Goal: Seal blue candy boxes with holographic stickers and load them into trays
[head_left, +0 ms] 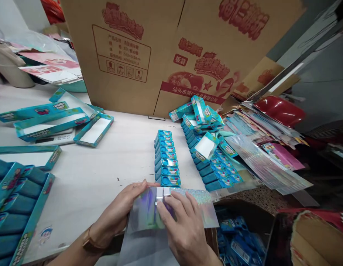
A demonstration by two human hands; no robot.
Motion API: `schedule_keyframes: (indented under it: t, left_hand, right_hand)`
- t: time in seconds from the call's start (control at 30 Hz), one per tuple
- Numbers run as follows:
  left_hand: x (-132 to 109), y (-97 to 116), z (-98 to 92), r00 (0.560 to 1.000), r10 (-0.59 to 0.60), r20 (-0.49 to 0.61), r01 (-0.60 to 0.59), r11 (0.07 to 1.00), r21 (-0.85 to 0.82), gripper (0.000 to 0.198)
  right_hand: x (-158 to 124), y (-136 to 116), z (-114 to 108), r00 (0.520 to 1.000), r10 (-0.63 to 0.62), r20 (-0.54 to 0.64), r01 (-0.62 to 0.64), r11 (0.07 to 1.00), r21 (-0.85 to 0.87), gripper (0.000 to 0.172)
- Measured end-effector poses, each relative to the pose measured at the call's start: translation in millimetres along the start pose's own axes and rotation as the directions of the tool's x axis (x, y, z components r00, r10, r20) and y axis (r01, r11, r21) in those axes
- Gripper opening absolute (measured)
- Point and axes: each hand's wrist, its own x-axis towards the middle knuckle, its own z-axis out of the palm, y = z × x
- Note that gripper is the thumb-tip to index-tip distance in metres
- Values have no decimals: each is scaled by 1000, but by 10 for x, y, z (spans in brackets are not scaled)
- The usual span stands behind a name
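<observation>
Both my hands press on a shiny holographic foil sheet (200,208) at the table's near edge. My left hand (120,208) lies with fingers flat on the sheet's left edge. My right hand (182,229) pinches a small white-grey piece (159,193) at the sheet's top fold. Just beyond the sheet stands a straight row of small blue boxes (166,158) with round windows, running away from me.
A large printed cardboard carton (165,51) stands at the back. Flat blue display trays (94,129) lie on the left, and filled ones (19,207) are at the near left. A heap of blue boxes (207,147) and foil sheets (265,166) lies on the right.
</observation>
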Motion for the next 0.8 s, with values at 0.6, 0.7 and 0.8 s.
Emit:
schedule_keyframes:
  t: [0.6, 0.7, 0.8]
  left_hand:
    - [610, 235, -1230, 826, 562, -52, -110, 251, 962, 44]
    - [379, 299, -948, 712, 702, -18, -254, 282, 925, 57]
    - [149, 301, -548, 890, 443, 104, -403, 660, 634, 56]
  right_hand:
    - [455, 75, -290, 446, 618, 647, -740, -151, 655, 29]
    - [515, 170, -108, 442, 623, 645, -648, -275, 710, 27]
    - [516, 198, 15, 442, 608, 659, -630, -312, 711, 25]
